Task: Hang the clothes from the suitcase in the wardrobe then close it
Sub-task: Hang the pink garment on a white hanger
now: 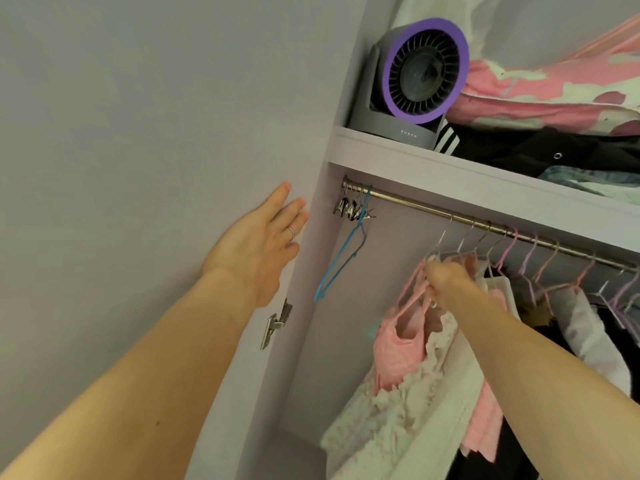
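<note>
1. Bare arms fill the foreground: left forearm [138,375] and right forearm [536,358], both reaching up into the wardrobe.
2. Left hand [256,244] is spread flat, fingers straight, with a thin ring on one. It lies by the hinged edge of the smooth pale door [121,133]; whether it touches I cannot tell. A shiny metal hinge [277,323] sits just below.
3. Right hand [446,282] is curled tight, pinching the thin wire necks of hangers. From them hangs a soft pink top [401,337] with narrow straps, and a cream ruffled garment [391,417] with frilly edges lies against it.
4. Hooks above the fist run up to the rail [415,202], but I cannot tell whether this one is seated. My call: hooking is the step. Lift the hook clear over the tube, settle it in the open stretch, keep the straps on, and only then let go.
5. That rail is a slim polished tube. An empty blue hanger [341,261] and a bunch of metal clips [353,211] hang at its left end, and pastel hangers crowd the right.
6. Farthest up, the shelf [485,171] carries a grey fan [415,77] with a purple ring, beside pink-and-white bedding [554,84]. No suitcase in sight.
</note>
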Motion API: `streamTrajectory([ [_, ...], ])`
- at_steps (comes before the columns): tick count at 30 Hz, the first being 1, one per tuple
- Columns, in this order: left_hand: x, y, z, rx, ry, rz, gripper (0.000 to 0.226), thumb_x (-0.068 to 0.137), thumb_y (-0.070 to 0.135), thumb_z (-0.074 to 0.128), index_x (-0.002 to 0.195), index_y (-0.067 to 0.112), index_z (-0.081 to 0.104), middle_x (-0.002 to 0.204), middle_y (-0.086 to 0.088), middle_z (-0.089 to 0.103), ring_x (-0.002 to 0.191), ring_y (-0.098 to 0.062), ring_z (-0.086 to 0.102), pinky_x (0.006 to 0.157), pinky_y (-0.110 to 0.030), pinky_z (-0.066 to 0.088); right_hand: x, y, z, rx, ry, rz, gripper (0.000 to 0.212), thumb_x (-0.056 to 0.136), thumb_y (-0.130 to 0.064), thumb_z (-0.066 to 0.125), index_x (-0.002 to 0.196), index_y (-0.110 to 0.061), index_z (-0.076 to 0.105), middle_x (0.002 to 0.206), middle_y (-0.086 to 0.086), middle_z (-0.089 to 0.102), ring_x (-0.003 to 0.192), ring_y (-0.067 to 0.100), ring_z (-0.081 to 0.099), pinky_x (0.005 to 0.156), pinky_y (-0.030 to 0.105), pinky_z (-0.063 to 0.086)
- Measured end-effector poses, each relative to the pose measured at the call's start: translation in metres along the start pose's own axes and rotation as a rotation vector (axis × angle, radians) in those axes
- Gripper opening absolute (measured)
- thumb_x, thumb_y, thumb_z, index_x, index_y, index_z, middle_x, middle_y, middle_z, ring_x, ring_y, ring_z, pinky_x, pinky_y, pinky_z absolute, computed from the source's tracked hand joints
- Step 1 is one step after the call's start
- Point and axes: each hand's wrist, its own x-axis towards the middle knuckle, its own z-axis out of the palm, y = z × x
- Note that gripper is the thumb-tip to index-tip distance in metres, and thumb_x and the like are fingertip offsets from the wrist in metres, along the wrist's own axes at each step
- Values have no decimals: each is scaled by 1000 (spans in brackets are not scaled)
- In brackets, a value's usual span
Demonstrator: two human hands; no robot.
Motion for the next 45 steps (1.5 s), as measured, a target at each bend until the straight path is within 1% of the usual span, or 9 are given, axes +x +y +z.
streamTrajectory([
  [3, 0, 3, 4, -10, 13, -5, 65, 102, 46, 13, 159, 17, 2, 163, -18, -20, 150, -40, -21, 113, -66, -20, 16, 18, 2, -69, -6, 26, 42, 83, -22, 55, 119, 0, 55, 69, 7, 41, 55, 19, 39, 50, 27, 30],
  [7, -2, 4, 0, -41, -17, 9, 67, 102, 47, 12, 158, 15, -5, 160, -22, -26, 147, -44, -26, 110, -67, -24, -6, 24, -9, -142, -27, 37, 32, 82, -23, 54, 100, 2, 62, 79, 16, 60, 66, 29, 57, 60, 32, 43],
  [10, -6, -1, -11, -128, -102, 53, 70, 101, 50, 14, 158, 17, -7, 158, -23, -29, 144, -45, -31, 110, -67, -23, -34, 21, -26, -169, -8, 28, 46, 86, -25, 62, 122, 4, 58, 111, 22, 64, 104, 39, 63, 81, 36, 46],
  [16, -12, -13, -52, -697, -329, 25, 74, 98, 57, 25, 157, 35, -12, 168, -8, -1, 152, -27, -19, 114, -55, -27, -96, 1, -92, -192, -178, 80, 47, 88, -19, 61, 132, -6, 51, 117, 13, 62, 111, 33, 59, 90, 35, 47],
  [19, -17, -18, -85, -1031, -390, 2, 73, 96, 45, 42, 158, 39, 3, 162, -1, 27, 152, -23, 13, 123, -48, 6, -135, -6, -135, -291, -307, -33, 52, 96, -28, 59, 143, -16, 42, 137, 3, 55, 122, 24, 54, 93, 28, 43],
  [22, -19, -20, -132, -1202, -322, 35, 65, 96, 43, 47, 155, 39, 21, 149, 0, 47, 133, -26, 48, 104, -39, 43, -178, 1, -187, -336, -388, -129, 49, 98, -38, 56, 143, -25, 42, 136, -8, 53, 124, 14, 51, 97, 25, 42],
  [32, -48, 56, -281, -1369, -114, 524, 39, 101, 37, 42, 139, 37, 48, 133, 5, 59, 116, -25, 57, 91, -37, 48, -316, 84, -341, -642, -75, -299, 34, 98, -32, 55, 131, -26, 59, 135, -13, 54, 130, 12, 39, 101, 16, 28],
  [40, -135, 180, -432, -1362, -9, 1110, 35, 100, 40, 43, 134, 41, 52, 132, 16, 59, 122, -13, 55, 94, -30, 46, -439, 188, -451, -646, 161, 93, 36, 87, -42, 49, 109, -25, 72, 118, -6, 68, 115, 24, 58, 99, 27, 43],
  [45, -197, 226, -524, -1289, 44, 1422, 36, 102, 39, 39, 136, 39, 51, 132, 13, 58, 123, -14, 53, 96, -29, 44, -511, 226, -528, -718, 253, 364, 31, 96, -35, 53, 124, -30, 64, 130, -12, 59, 127, 17, 46, 105, 32, 42],
])
